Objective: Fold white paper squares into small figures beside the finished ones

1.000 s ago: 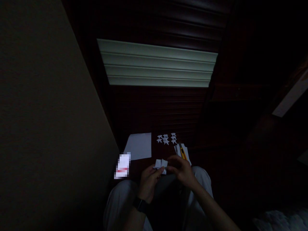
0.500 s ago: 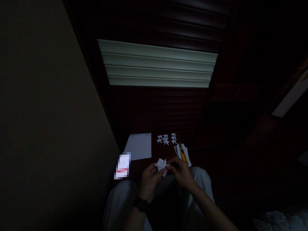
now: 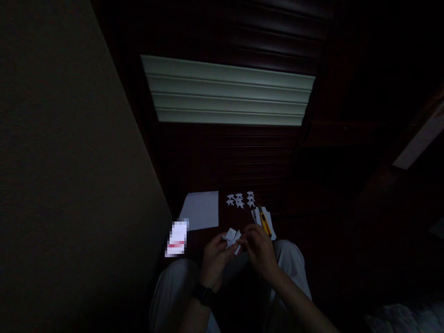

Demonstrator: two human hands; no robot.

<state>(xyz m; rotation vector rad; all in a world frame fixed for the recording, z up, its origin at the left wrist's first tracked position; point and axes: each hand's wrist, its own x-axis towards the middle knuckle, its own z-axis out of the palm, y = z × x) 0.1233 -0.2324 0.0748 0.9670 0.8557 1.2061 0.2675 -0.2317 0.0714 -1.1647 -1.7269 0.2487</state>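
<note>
A small folded white paper piece (image 3: 231,238) is held between both hands above my lap. My left hand (image 3: 214,261), with a dark watch on its wrist, pinches the piece from below and left. My right hand (image 3: 258,249) pinches its right side with curled fingers. Several finished small white paper figures (image 3: 240,200) lie in a cluster on the dark table beyond my hands. A flat white sheet of paper (image 3: 201,210) lies to their left.
A yellow utility knife (image 3: 265,222) rests on white paper strips at the right of the table. A blurred white card with a red band (image 3: 176,239) lies at the table's left edge. A pale wall rises on the left; a light slatted panel (image 3: 227,92) stands behind.
The paper piece went from a flatter fold to a pointed, star-like shape, and my right hand has moved in slightly over its right side.
</note>
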